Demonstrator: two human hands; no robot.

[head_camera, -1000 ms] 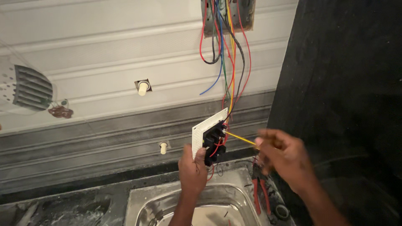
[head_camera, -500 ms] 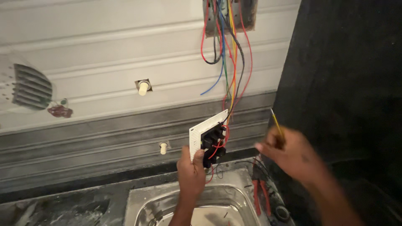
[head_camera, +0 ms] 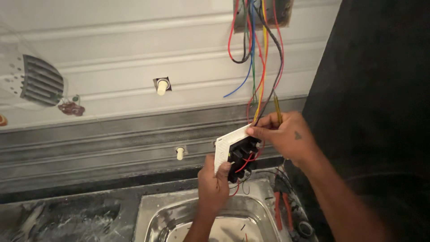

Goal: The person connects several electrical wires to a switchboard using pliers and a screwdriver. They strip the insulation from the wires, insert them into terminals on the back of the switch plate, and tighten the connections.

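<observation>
Above a stainless steel sink basin [head_camera: 197, 219], both hands work on a white rectangular switch plate w/ black module backs [head_camera: 233, 150]. Left hand [head_camera: 214, 183] is closed round the plate's lower edge, thumb on the white face, holding it tilted so the black backs face right. Right hand [head_camera: 286, 136] is closed too: fingertips pinch at the plate's upper corner, touching the black modules, and a thin yellow-handled tool (prob. a tester screwdriver) [head_camera: 277, 107] sticks up out of the fist. Can't tell if the tip touches a terminal, fingers hide it.

Short red wires [head_camera: 245, 162] loop across the module backs. From the plate a bundle of coloured wires, red, yellow, blue, green, black [head_camera: 260, 58], runs up to a recessed wall box [head_camera: 284, 11] at top of frame; one blue lead hangs loose to the left of the bundle.

Wall behind is pale w/ horizontal ribs; two small cream pipe stubs [head_camera: 162, 86] poke out, one above the other, well left of the plate. Grey louvred vent [head_camera: 40, 80] sits far left. Red-handled pliers [head_camera: 282, 208] lie on the sink's right rim, just below right forearm. Dark dusty stone desk [head_camera: 67, 219] spreads left of the basin; a black panel [head_camera: 380, 89] fills the right side.
</observation>
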